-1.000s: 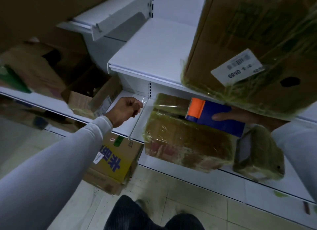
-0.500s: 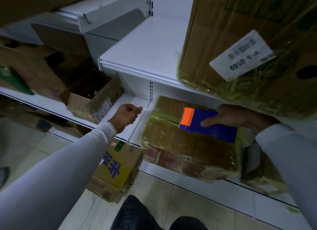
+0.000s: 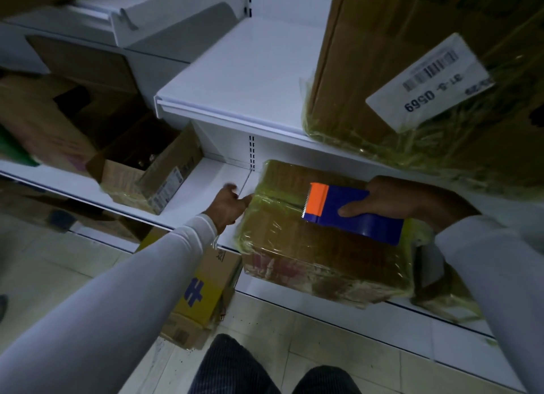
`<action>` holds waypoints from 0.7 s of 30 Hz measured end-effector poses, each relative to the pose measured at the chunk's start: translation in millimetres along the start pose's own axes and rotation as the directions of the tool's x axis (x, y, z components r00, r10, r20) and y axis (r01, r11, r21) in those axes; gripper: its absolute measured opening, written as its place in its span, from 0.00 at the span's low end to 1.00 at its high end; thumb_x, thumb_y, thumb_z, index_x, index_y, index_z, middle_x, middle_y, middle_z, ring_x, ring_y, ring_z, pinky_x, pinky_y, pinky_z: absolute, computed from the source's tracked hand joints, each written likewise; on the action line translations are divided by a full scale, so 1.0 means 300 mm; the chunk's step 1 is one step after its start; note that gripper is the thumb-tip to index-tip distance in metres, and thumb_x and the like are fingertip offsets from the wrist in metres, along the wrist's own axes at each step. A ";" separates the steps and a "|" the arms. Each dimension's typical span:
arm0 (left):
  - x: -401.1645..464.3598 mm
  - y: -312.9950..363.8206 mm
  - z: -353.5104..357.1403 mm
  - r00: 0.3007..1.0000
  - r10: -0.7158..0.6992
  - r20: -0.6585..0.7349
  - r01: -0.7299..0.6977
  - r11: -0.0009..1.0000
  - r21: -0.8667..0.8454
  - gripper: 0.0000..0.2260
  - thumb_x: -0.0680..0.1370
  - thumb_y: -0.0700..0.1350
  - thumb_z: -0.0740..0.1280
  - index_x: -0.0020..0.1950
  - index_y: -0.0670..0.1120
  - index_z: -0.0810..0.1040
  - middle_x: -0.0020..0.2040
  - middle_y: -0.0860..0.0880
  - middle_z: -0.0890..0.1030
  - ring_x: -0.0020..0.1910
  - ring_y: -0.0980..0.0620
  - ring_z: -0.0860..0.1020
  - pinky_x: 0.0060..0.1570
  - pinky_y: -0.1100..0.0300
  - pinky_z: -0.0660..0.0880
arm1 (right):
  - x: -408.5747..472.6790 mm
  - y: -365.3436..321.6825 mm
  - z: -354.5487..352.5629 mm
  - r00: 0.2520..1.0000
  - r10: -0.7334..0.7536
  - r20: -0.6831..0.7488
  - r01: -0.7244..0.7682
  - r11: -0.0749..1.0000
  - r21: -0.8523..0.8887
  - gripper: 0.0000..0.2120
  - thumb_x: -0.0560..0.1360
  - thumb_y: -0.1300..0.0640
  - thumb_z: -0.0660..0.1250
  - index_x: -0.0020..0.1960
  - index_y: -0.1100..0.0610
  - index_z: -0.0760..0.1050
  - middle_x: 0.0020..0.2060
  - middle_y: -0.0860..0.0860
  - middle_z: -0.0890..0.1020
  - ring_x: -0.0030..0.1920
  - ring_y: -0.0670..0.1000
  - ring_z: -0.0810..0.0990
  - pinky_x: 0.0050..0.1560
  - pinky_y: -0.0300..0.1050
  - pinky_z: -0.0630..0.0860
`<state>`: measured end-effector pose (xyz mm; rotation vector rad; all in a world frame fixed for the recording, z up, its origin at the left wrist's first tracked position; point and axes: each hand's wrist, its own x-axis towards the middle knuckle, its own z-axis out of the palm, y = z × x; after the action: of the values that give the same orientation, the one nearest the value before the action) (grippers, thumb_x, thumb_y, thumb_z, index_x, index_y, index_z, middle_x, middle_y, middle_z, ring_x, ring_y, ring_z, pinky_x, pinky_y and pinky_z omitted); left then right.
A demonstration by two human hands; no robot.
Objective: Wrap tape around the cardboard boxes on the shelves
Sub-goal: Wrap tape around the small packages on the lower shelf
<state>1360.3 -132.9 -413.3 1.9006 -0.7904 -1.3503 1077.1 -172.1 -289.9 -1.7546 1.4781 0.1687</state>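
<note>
- Dark trousers (image 3: 265, 370) at bottom edge, person standing on pale tiled floor (image 3: 323, 329).
- Yellow box (image 3: 206, 287) with blue print on the floor, partly under the lower shelf (image 3: 188, 199), below the left forearm.
- Both arms in white sleeves (image 3: 117, 305) reach toward the lower shelf.
- Wrapped box (image 3: 318, 246), cardboard under shiny clear tape film, sits on the lower shelf, its front overhanging the shelf edge.
- Left hand (image 3: 228, 206) at the wrapped box's left side, fingertips touching the upper left corner; blurred, so cannot tell if it pinches tape or just presses.
- Right hand (image 3: 391, 201) grips the tape dispenser (image 3: 353, 214), thumb along its blue side, fingers curled behind.
- Tape dispenser is blue with orange toothed end, resting on top of the wrapped box, orange end pointing left.
- Small wrapped item (image 3: 441, 290) just right of the wrapped box, mostly hidden by the right sleeve.
- Open box (image 3: 147, 181) further left on the same shelf, flaps up, contents dark.
- More brown cardboard (image 3: 44, 123) at far left, blurred.
- Upper shelf (image 3: 235, 78) white; big wrapped box (image 3: 412, 70) stands on its right part, with a white barcode label (image 3: 429, 81) reading 0569 upside down.
</note>
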 end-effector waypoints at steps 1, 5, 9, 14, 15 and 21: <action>0.007 -0.002 -0.020 0.997 0.049 -0.056 -0.043 0.994 0.104 0.30 0.76 0.50 0.69 0.74 0.46 0.59 0.69 0.40 0.70 0.64 0.41 0.72 0.59 0.49 0.73 | 0.000 0.000 0.002 1.000 -0.002 0.002 0.002 1.000 -0.001 0.20 0.69 0.45 0.75 0.46 0.63 0.80 0.35 0.55 0.82 0.34 0.52 0.80 0.35 0.42 0.72; -0.029 0.022 -0.033 0.922 0.332 -0.198 -0.301 0.938 0.170 0.24 0.72 0.58 0.72 0.58 0.43 0.76 0.47 0.43 0.81 0.46 0.46 0.80 0.52 0.50 0.77 | -0.001 0.008 0.003 1.000 -0.017 -0.009 0.017 1.000 -0.016 0.16 0.69 0.45 0.75 0.37 0.57 0.77 0.30 0.51 0.81 0.31 0.50 0.79 0.33 0.40 0.71; -0.093 0.033 0.041 0.928 0.373 -0.016 -0.344 0.870 0.354 0.19 0.78 0.57 0.64 0.31 0.48 0.75 0.26 0.54 0.73 0.26 0.59 0.72 0.32 0.65 0.68 | 0.001 0.018 0.010 1.000 -0.018 -0.012 0.017 0.999 -0.029 0.18 0.68 0.43 0.75 0.39 0.58 0.77 0.34 0.54 0.82 0.34 0.52 0.80 0.35 0.42 0.71; -0.099 0.048 0.021 0.951 0.273 0.146 -0.309 0.869 0.387 0.20 0.79 0.60 0.60 0.42 0.45 0.78 0.42 0.45 0.81 0.41 0.46 0.77 0.47 0.53 0.75 | -0.008 0.028 0.012 0.999 -0.035 -0.018 0.035 0.999 -0.031 0.20 0.67 0.42 0.75 0.39 0.59 0.77 0.36 0.56 0.82 0.37 0.55 0.81 0.36 0.43 0.71; -0.098 0.054 0.026 0.951 0.255 0.176 -0.309 0.834 0.457 0.21 0.79 0.60 0.59 0.55 0.42 0.77 0.56 0.42 0.80 0.52 0.43 0.78 0.56 0.51 0.73 | -0.008 0.028 0.012 0.999 -0.039 -0.022 0.038 0.999 -0.039 0.20 0.68 0.41 0.75 0.39 0.58 0.76 0.35 0.55 0.82 0.37 0.54 0.81 0.36 0.43 0.71; -0.101 0.080 0.153 0.680 0.683 0.267 -0.604 0.314 0.733 0.24 0.82 0.54 0.50 0.75 0.44 0.62 0.75 0.42 0.61 0.72 0.41 0.62 0.69 0.48 0.63 | -0.015 0.038 0.017 0.998 -0.053 -0.030 0.052 0.998 -0.018 0.25 0.67 0.40 0.74 0.50 0.61 0.81 0.45 0.58 0.84 0.46 0.59 0.83 0.43 0.45 0.73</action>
<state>1305.6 -131.2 -388.6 1.8010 -2.0986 -0.3461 1067.9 -165.3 -296.3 -1.8148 1.4546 0.1279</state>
